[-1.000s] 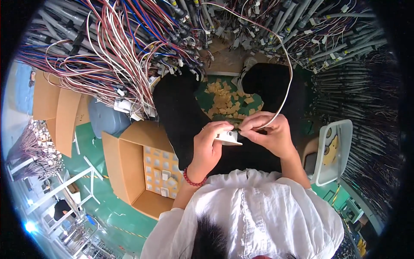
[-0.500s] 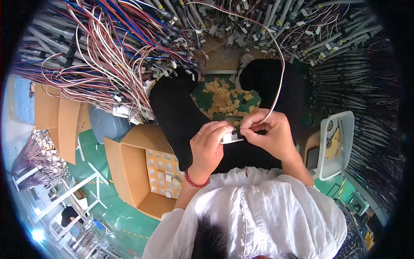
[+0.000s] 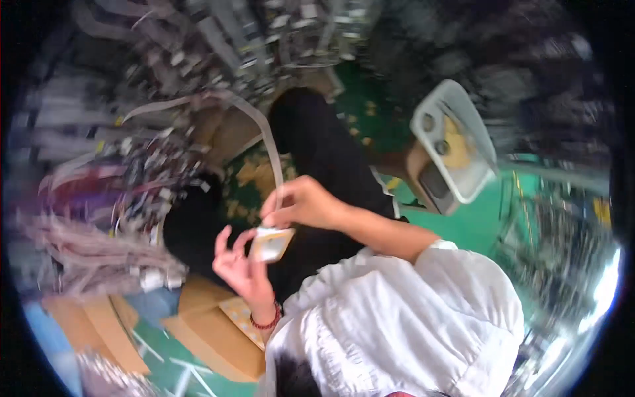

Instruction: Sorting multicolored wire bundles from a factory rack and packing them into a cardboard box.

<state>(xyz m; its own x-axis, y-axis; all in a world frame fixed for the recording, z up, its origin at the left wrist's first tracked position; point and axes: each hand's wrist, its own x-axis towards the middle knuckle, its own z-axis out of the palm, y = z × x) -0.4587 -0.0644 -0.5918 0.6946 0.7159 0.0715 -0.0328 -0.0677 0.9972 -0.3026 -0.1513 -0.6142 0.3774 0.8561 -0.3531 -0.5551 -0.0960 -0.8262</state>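
My left hand (image 3: 243,274) holds a small flat white piece with a yellowish edge (image 3: 272,245) between thumb and finger, its other fingers spread. A thin pale wire (image 3: 274,159) curves down from the bundles into my right hand (image 3: 305,204). The fingers of that hand are pinched on the wire, close above the top edge of the white piece. Whether the wire touches the piece is hidden by the fingertips. Motion blur hides any finer detail on the piece. A red bead bracelet circles my left wrist.
Blurred wire bundles (image 3: 86,245) with connectors crowd the left and far side. An opened carton (image 3: 215,341) lies left of my body, and another carton (image 3: 89,325) beyond it. A translucent plastic tub (image 3: 434,161) stands at the right. Paper-like scraps (image 3: 254,173) litter the green floor.
The whole view has swung round and blurred. The white piece now shows its flat face, and my left fingers have spread. My right hand still pinches the wire.
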